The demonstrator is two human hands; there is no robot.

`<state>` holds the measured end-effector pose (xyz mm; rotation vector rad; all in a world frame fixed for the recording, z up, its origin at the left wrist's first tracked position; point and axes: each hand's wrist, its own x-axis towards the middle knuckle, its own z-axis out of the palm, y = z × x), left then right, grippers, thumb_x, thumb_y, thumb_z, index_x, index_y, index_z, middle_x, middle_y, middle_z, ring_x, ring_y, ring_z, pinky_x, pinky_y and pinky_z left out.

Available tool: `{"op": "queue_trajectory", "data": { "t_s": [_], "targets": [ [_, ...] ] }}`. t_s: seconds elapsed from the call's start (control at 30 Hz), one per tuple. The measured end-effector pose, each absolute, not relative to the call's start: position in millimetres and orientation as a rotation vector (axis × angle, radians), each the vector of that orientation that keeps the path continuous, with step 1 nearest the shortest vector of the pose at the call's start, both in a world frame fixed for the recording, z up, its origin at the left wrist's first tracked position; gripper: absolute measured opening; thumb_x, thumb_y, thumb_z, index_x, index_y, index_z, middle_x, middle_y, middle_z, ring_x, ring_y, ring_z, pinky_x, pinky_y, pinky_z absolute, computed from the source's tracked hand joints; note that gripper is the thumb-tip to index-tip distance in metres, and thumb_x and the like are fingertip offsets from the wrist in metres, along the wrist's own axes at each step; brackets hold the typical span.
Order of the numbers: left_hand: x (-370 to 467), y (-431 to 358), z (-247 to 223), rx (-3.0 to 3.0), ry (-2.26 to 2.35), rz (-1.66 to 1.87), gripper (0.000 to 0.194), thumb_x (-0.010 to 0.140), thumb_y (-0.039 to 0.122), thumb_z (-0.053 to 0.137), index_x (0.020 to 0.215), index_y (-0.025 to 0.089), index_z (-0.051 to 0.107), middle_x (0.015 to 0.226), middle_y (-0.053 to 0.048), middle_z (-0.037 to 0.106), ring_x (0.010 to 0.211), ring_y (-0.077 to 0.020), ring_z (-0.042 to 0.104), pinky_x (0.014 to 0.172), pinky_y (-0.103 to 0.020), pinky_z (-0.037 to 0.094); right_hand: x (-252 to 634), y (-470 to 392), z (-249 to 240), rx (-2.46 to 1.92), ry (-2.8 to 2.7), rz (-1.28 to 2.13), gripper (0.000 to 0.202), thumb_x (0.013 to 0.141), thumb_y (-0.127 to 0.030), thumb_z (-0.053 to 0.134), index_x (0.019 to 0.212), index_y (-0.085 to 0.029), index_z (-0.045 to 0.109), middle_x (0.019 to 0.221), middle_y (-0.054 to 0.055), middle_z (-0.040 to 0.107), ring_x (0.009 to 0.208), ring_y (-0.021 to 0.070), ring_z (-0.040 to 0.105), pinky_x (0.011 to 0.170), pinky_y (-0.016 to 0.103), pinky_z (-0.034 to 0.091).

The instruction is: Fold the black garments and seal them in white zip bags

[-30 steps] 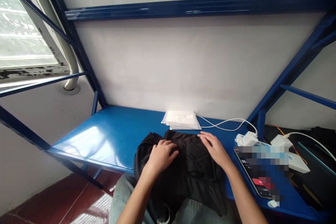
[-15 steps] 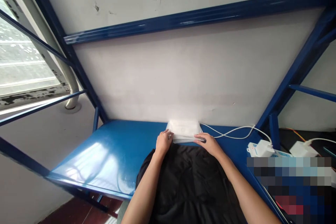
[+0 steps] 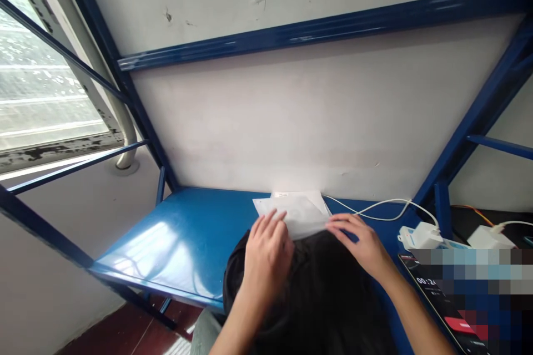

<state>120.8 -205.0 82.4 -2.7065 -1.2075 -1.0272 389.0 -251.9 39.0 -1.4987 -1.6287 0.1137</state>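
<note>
A thin white sheet-like piece (image 3: pixel 302 212), perhaps a flat plastic bag, lies tilted over a stack of similar white pieces (image 3: pixel 296 194) at the back of the blue bench. My right hand (image 3: pixel 353 233) pinches its near right corner between thumb and fingers. Over its near left part is my left hand (image 3: pixel 268 249), fingers apart and slightly bent, somewhat blurred; whether the fingertips touch the piece I cannot tell. Black cloth (image 3: pixel 325 294), bunched up, lies below both hands, close to my body.
Blue bench top (image 3: pixel 183 233) stretches left, framed by blue metal bars. To the right are a white cable (image 3: pixel 383 202), a charger plug (image 3: pixel 425 234) on a power strip and a phone (image 3: pixel 433 299), partly pixelated. A pale wall (image 3: pixel 275 122) stands behind.
The top white piece has come off the stack's alignment, shifting left and toward me. My left hand has lifted from the stack's left edge and moved nearer; my right hand stays at the right corner.
</note>
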Motion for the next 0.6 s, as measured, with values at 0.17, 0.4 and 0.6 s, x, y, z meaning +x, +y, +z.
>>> {"op": "queue_trajectory", "data": {
  "t_s": [0.17, 0.4, 0.6],
  "targets": [
    [116.5, -264.2, 20.1, -2.844, -1.437, -0.551, 0.043, 0.093, 0.004, 0.045, 0.121, 0.026, 0.069, 0.123, -0.009, 0.074, 0.114, -0.0275, 0.068, 0.094, -0.041, 0.056, 363.5, -310.0, -5.2, -1.716, -1.776, 0.416, 0.034, 0.099, -0.056, 0.054, 0.12, -0.041, 0.076, 0.142, 0.002, 0.067, 0.133, 0.0333, 0.059, 0.115, 0.055, 0.047],
    [129.7, -260.0, 0.1, -2.808, -1.808, -0.565, 0.026, 0.103, 0.024, 0.052, 0.117, 0.033, 0.071, 0.111, -0.003, 0.072, 0.101, -0.0213, 0.072, 0.082, -0.028, 0.055, 359.6, -313.7, -22.2, -1.726, -1.739, 0.359, 0.043, 0.103, -0.052, 0.046, 0.141, -0.039, 0.064, 0.155, 0.002, 0.056, 0.147, 0.0298, 0.047, 0.121, 0.053, 0.041],
    [118.9, -244.6, 20.6, -2.854, -1.982, -0.746, 0.029, 0.105, 0.026, 0.047, 0.121, 0.03, 0.07, 0.116, -0.004, 0.076, 0.094, -0.0203, 0.074, 0.077, -0.027, 0.052, 374.6, -313.7, -15.6, -1.86, -1.676, 0.545, 0.09, 0.088, -0.064, 0.067, 0.163, -0.03, 0.032, 0.171, 0.01, 0.03, 0.158, 0.0334, 0.025, 0.126, 0.055, 0.029]
  ]
}}
